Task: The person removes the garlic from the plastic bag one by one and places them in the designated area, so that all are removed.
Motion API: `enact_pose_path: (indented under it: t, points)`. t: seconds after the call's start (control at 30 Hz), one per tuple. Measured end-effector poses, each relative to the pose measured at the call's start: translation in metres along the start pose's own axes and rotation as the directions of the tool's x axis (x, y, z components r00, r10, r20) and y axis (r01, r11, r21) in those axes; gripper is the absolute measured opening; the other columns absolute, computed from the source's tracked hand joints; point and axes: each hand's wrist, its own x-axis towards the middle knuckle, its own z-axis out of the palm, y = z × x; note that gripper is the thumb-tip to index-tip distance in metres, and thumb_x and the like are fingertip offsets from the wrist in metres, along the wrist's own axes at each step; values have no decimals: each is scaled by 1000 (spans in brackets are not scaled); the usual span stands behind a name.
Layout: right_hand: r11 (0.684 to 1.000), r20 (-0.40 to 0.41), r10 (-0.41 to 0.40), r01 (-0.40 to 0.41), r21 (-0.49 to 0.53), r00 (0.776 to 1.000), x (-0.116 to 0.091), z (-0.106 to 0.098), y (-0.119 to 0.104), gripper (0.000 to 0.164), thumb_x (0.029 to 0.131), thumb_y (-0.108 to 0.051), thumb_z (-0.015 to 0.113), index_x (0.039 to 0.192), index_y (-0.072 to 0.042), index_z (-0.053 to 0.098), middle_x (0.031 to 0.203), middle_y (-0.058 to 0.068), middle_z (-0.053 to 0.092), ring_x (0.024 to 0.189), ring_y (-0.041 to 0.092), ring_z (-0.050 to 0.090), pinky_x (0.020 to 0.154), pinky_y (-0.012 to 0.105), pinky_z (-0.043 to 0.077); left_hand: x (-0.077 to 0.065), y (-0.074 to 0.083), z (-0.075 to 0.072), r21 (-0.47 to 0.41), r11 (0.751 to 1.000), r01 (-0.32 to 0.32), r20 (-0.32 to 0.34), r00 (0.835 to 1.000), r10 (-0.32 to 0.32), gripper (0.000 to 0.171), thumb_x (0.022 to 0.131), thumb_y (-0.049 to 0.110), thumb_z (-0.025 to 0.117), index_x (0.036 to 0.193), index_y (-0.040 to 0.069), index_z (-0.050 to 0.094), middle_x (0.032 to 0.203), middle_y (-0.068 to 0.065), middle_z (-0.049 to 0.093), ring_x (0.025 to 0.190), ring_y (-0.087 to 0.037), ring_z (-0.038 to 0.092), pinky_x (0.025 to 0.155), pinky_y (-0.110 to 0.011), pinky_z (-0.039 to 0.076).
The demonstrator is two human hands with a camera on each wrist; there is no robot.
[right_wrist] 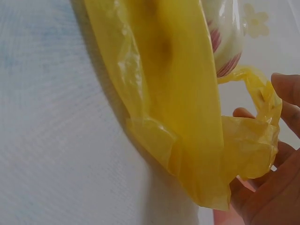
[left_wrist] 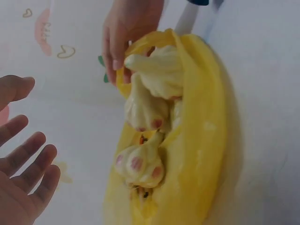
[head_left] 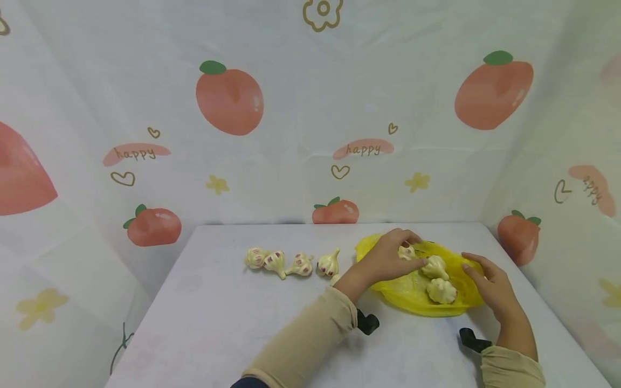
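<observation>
A yellow plastic bag (head_left: 412, 308) lies spread at the right of the table, its mouth facing up. Garlic bulbs show inside it: one (head_left: 442, 291) near the front, another (head_left: 435, 267) behind, and a third (head_left: 406, 253) partly covered by my left hand (head_left: 383, 260). That hand reaches over the bag's left side; in the left wrist view its fingers (left_wrist: 35, 161) are spread and hold nothing. At the bag's right edge, my right hand (head_left: 497, 285) grips the plastic, with the handle loop (right_wrist: 265, 101) between thumb and fingers.
Left of the bag, several garlic bulbs (head_left: 301, 264) lie in a row across the white table (head_left: 233, 323); one is partly hidden by my left wrist. A white cloth with fruit prints (head_left: 291, 178) hangs behind and along both sides.
</observation>
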Motion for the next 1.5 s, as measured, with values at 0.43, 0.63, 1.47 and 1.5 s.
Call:
enact_pose_path:
  t: [0.43, 0.63, 1.47, 1.5]
  points:
    - [1000, 3, 12, -12, 5, 1000, 0, -1, -1, 64, 114, -43, 45, 162, -2, 37, 169, 33, 25, 155, 60, 16, 120, 82, 14, -8, -6, 53, 41, 996, 83, 48, 995, -85, 53, 101, 38, 71, 149, 16, 60, 145, 0, 62, 128, -12, 61, 105, -16, 48]
    - [1000, 7, 12, -12, 3, 1000, -1, 0, -1, 64, 113, -43, 45, 162, -2, 37, 169, 34, 26, 154, 60, 17, 120, 82, 14, -10, -8, 70, 44, 993, 107, 55, 993, -109, 49, 102, 39, 70, 146, 18, 63, 144, 7, 63, 130, -5, 61, 107, -16, 47]
    - [999, -7, -34, 34, 12, 999, -2, 1, 0, 62, 113, -41, 47, 159, 1, 41, 166, 35, 30, 153, 61, 19, 120, 82, 14, -14, -10, 92, 176, 984, 32, 61, 997, -44, 28, 103, 37, 69, 124, 20, 71, 126, 10, 66, 112, -2, 63, 95, -6, 44]
    - [999, -7, -33, 33, 13, 999, -2, 1, 0, 62, 113, -41, 47, 158, 1, 41, 166, 35, 30, 153, 61, 19, 120, 82, 14, -14, -10, 92, 174, 984, 34, 60, 997, -45, 27, 103, 37, 69, 124, 19, 71, 125, 10, 66, 111, -2, 63, 94, -6, 44]
